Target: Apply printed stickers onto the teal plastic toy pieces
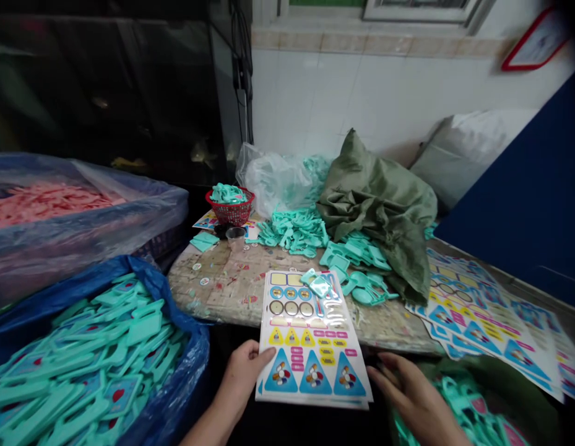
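A stack of sticker sheets [310,331] lies over the table's front edge, printed with blue triangles, yellow triangles and round shapes. My left hand [243,375] grips its lower left edge, thumb on top and the other fingers out of sight beneath. Beside the lower right edge is my right hand [415,393], its fingers loosely bent and partly apart, with nothing visible in them. On the far end of the sheets rests a small turquoise plastic piece [319,284]. Just beyond it lie turquoise toy pieces [368,288], some spoon-like.
A blue bag [194,347] of turquoise pieces stands left, below a clear bag [161,198] of pink pieces. The worn table [222,297] bears a red basket [231,214], a clear cup [236,235] and a green sack [375,186]. More sticker sheets [482,322] lie right.
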The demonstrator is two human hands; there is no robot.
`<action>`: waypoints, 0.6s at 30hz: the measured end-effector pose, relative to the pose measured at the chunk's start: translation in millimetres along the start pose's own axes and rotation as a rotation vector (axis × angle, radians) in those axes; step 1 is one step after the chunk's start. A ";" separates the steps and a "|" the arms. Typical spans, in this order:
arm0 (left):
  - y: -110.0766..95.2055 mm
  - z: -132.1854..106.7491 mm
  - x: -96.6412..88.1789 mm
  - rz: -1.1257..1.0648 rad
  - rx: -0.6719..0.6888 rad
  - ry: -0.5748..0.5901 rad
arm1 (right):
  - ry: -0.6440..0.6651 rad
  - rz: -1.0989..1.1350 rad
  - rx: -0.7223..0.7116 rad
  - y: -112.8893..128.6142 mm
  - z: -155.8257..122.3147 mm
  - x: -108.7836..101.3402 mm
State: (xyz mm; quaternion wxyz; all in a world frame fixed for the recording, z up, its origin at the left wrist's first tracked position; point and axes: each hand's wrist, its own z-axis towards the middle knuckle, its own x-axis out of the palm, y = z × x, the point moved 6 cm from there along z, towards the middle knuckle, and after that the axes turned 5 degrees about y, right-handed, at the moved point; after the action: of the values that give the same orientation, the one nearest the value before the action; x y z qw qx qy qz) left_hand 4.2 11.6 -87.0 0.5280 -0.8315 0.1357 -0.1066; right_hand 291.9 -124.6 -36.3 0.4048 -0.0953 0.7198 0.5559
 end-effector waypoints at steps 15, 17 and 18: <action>4.0 -5.2 -6.5 -0.007 0.043 0.024 | 0.231 0.106 -0.012 48.3 58.8 11.3; 3.4 -5.5 -6.1 -0.006 0.043 0.032 | 0.204 -0.042 -0.066 64.7 69.3 -7.2; 3.3 -5.4 -6.1 -0.005 0.044 0.035 | 0.183 -0.126 -0.096 72.6 73.7 -16.4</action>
State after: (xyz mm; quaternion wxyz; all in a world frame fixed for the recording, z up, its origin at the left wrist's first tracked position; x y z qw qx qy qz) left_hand -3.7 7.8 -88.0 0.5435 -0.8181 0.1405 -0.1253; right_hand 295.1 -38.7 23.5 0.3667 -0.2099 0.7189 0.5520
